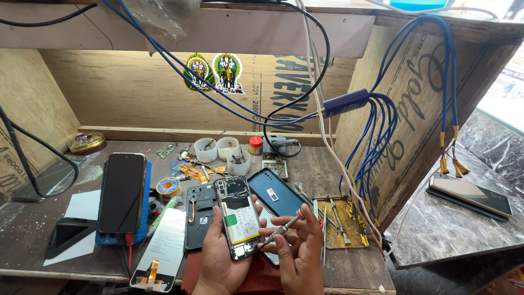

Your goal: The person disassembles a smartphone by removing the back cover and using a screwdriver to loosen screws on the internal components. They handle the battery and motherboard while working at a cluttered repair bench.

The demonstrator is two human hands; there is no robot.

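Head view at the bench (65,240): your left hand (218,257) is wrapped around an opened phone (237,216), back cover off and battery exposed, held near centre, while your right hand (297,246) pinches a screwdriver (281,230) at its lower end; inner parts remain in place, so disassembly looks only partway done.

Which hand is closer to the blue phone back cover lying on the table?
Right. The right hand, holding a screwdriver, sits just below the blue cover. The left hand, holding the opened phone, is farther left.
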